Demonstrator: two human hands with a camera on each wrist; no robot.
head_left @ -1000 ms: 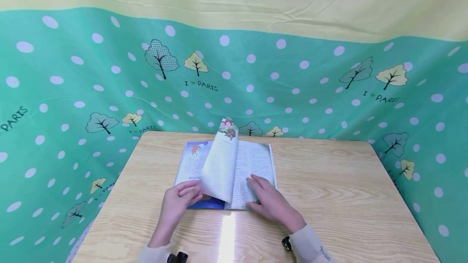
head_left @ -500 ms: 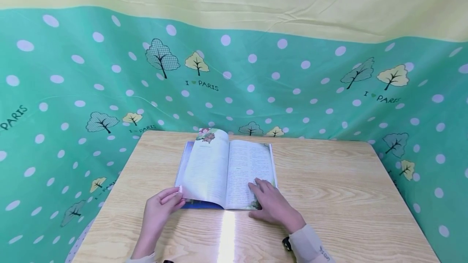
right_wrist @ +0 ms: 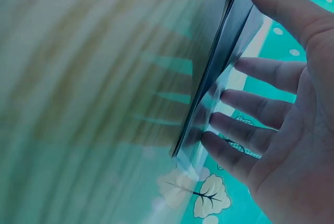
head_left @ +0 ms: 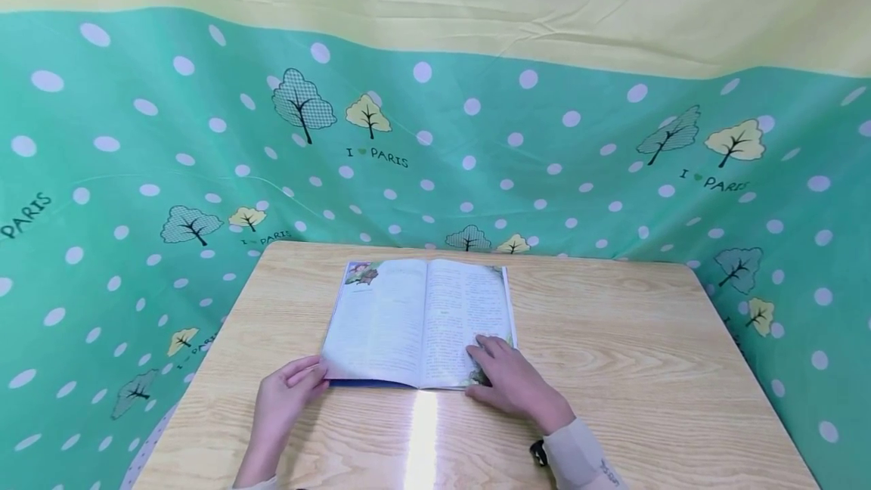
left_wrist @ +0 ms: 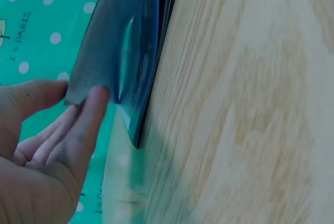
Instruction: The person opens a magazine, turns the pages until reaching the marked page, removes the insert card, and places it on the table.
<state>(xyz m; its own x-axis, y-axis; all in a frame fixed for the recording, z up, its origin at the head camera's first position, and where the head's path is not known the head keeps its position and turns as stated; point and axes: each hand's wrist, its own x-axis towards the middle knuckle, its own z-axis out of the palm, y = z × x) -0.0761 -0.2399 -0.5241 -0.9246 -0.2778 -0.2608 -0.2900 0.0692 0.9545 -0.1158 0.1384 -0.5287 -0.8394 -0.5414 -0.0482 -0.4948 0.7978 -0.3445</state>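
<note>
An open book, its pages full of small text, lies on the wooden table in the head view. At the near left corner my left hand holds the turned page. In the left wrist view, the page corner sits between its thumb and a finger, lifted a little off the dark blue page beneath. My right hand rests on the lower right corner of the right page, with its fingers extended and spread in the right wrist view. It covers part of that corner.
The wooden table extends on both sides of the book. Behind it hangs a green dotted cloth printed with trees, which also covers the sides. A bright light reflection lies on the table in front of the book.
My left hand has carried the page leftward and down, from standing upright to lying almost flat over the left side. The right hand has stayed nearly in place on the right page.
</note>
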